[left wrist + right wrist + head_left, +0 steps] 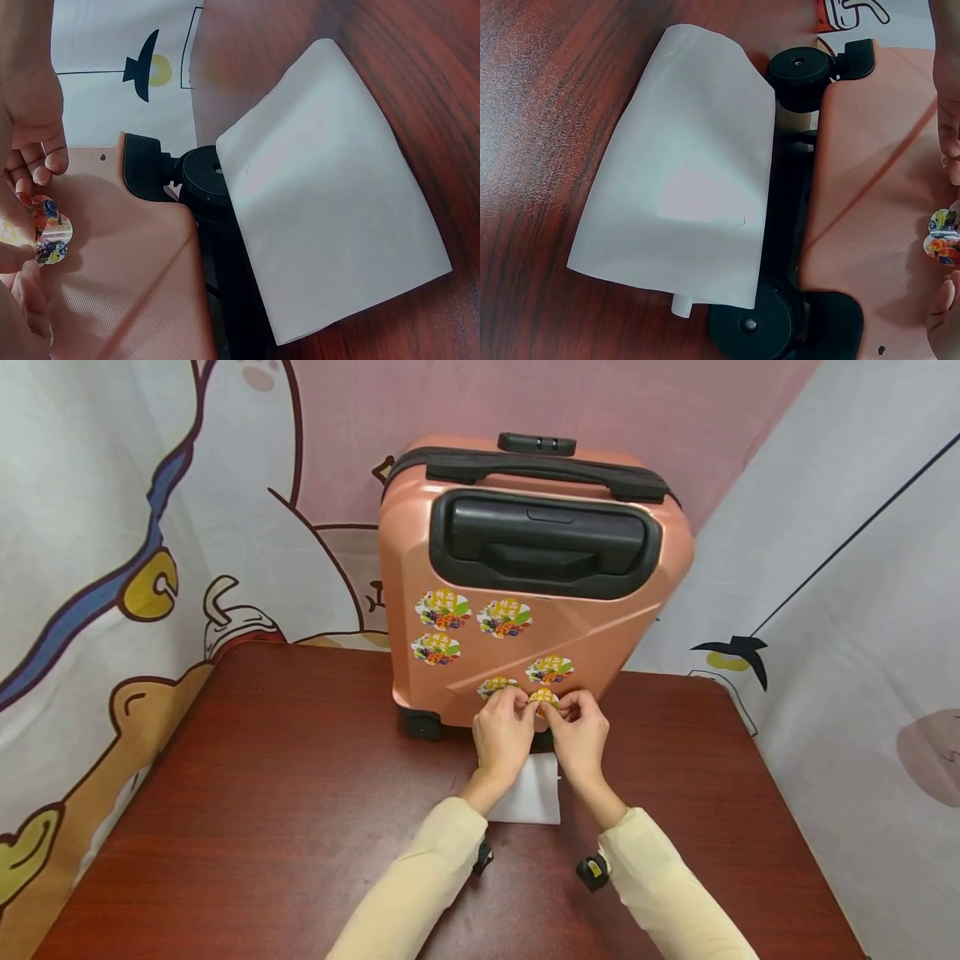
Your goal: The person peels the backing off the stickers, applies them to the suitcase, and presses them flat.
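Note:
A salmon-pink suitcase (540, 631) with black trim stands upright on the table. Low on its front, a round fruit-print sticker (545, 697) lies between both hands. My left hand (502, 737) pinches the sticker's left edge with thumb and fingers. At its other edge, the right hand (581, 735) pinches it likewise. In the left wrist view the sticker (54, 241) is partly covered by fingers; part of the sticker (941, 238) also shows at the right wrist view's border. Several similar stickers (506, 618) are on the suitcase front, one partly behind the left hand.
A white paper sheet (536, 797) lies on the brown table (300, 827) below the hands, by the suitcase's black wheels (799, 79). Cartoon-printed cloth (847, 568) hangs behind and at both sides. A black telescopic handle (547, 539) sits recessed in the suitcase.

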{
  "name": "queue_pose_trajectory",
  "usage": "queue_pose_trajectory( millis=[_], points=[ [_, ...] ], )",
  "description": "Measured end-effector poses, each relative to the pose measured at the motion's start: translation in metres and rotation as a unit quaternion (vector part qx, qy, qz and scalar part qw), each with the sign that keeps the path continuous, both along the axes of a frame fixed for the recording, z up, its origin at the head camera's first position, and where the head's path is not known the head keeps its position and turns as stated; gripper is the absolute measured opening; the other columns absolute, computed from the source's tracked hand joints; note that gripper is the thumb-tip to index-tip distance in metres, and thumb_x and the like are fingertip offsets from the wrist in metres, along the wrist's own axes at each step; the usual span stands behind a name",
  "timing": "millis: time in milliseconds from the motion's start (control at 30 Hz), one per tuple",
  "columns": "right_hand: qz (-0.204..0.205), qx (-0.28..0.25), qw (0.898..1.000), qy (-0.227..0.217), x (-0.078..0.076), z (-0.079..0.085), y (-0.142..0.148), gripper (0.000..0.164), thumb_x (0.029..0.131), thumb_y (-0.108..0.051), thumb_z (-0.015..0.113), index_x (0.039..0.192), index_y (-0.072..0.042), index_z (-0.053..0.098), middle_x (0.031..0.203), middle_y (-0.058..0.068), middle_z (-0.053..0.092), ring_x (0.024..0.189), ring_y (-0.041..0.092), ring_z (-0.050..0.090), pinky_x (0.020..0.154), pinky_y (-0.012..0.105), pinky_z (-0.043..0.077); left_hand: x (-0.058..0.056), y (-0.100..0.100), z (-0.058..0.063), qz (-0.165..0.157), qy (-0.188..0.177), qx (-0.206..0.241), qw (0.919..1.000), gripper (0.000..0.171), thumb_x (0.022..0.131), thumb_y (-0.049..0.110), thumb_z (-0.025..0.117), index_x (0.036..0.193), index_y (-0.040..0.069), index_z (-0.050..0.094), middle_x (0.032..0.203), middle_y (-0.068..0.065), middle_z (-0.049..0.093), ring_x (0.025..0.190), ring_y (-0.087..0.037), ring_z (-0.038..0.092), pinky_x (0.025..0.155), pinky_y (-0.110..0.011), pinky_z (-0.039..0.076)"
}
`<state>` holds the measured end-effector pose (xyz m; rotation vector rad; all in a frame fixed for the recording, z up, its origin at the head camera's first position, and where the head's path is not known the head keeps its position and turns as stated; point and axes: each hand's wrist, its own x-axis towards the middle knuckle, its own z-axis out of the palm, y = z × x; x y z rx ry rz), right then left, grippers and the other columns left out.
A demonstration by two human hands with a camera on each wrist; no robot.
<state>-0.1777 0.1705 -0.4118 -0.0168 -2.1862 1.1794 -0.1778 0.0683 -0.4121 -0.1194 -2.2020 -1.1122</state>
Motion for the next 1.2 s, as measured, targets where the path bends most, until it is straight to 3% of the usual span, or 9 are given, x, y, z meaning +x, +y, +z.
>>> queue_pose_trajectory(
  millis=[500, 1200],
  points=[
    [-0.004, 0.006, 1.0, 0.009, -0.0025, 0.002, 0.0005, 0.023, 0.07, -0.003, 0.075, 0.071, 0.001, 0.053, 0.063, 0.013, 0.054, 0.056, 0.016, 0.048, 0.051, 0.015, 0.034, -0.0012, 0.002, 0.0, 0.011, 0.03, -0.028, 0.9991, 0.018, 0.074, 0.016, 0.076, 0.071, 0.01, 0.059, 0.066, 0.002, 0.059, 0.05, -0.012, 0.055, 0.046, -0.027, 0.044],
    [-0.015, 0.007, 1.0, 0.021, -0.0034, 0.0022, -0.0003, 0.024, 0.071, -0.006, 0.075, 0.069, 0.001, 0.053, 0.06, 0.012, 0.054, 0.054, 0.015, 0.047, 0.05, 0.015, 0.033, -0.0038, 0.002, -0.0005, 0.019, 0.035, -0.04, 0.9984, 0.017, 0.077, 0.02, 0.073, 0.071, 0.011, 0.06, 0.066, 0.002, 0.06, 0.05, -0.013, 0.055, 0.045, -0.028, 0.044]
  ],
)
